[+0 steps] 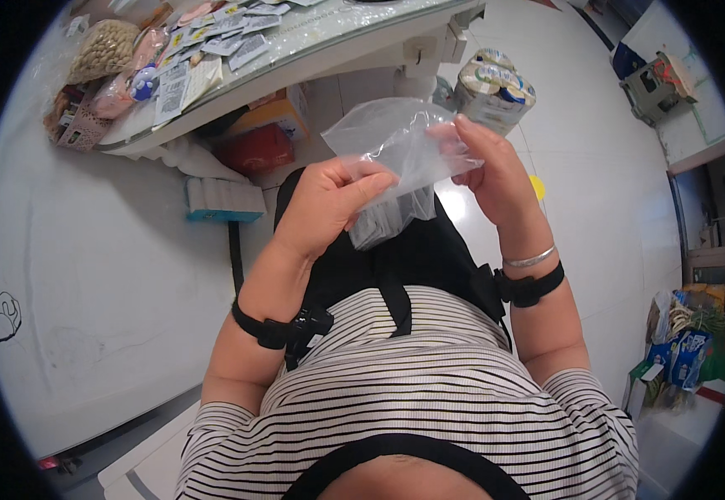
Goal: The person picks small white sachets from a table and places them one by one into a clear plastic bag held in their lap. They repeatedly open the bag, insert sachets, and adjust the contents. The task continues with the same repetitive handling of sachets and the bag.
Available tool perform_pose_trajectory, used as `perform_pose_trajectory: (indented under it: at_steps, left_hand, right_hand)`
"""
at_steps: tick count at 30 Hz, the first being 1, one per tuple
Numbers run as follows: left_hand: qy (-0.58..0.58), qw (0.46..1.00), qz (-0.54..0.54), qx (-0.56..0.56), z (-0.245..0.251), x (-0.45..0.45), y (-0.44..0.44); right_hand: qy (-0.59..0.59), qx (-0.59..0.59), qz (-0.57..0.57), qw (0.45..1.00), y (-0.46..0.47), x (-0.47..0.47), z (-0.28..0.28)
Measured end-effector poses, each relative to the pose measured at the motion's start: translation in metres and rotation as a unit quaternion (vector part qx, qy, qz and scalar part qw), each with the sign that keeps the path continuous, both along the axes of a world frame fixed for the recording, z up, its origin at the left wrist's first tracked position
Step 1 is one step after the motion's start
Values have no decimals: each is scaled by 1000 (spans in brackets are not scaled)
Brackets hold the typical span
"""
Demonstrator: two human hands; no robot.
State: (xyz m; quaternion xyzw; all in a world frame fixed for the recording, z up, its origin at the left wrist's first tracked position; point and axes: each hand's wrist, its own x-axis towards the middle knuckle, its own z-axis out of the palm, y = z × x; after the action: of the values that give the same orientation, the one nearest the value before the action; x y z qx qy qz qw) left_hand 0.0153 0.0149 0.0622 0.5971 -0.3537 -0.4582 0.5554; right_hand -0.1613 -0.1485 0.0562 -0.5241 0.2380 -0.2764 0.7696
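A clear plastic bag (pixel 394 134) is stretched between both hands above my lap. My left hand (pixel 340 197) pinches its near left edge between thumb and fingers. At the bag's right side, my right hand (pixel 490 165) has its fingers on the plastic, some of them seen through it. Grey-and-white flat contents (pixel 378 225) show in the lower part of the bag, below my left hand; what they are cannot be told. Small printed packets (pixel 249 51) lie spread on the glass-topped table (pixel 312 50) ahead of me.
A bag of peanuts (pixel 105 50) and a pink perforated basket (pixel 81 125) stand at the table's left end. A pack of tissue rolls (pixel 225 197), a red bag (pixel 256 150) and a wrapped pack of containers (pixel 494 90) are lower down. Bagged goods (pixel 684 350) lie at right.
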Motion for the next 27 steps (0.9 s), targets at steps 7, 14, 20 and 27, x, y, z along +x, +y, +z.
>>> perform_pose_trajectory:
  at_steps: [7,14,20,27]
  left_hand:
    - [-5,1000,25,-15,-6,3,-10]
    - [-28,999,4,-23,-9,3,-18]
    - [-72,993,-49,-80,9,-2,-15]
    - [-133,977,-153,-62,18,6,-6]
  right_hand:
    - [-45,-17,-53,997,-10,-3,-7]
    - [-99,-11,-98,990,-14,-7,-6]
    - [-86,-7,-67,994,-21,-11,4]
    - [-71,40,-8,997,-21,-7,13]
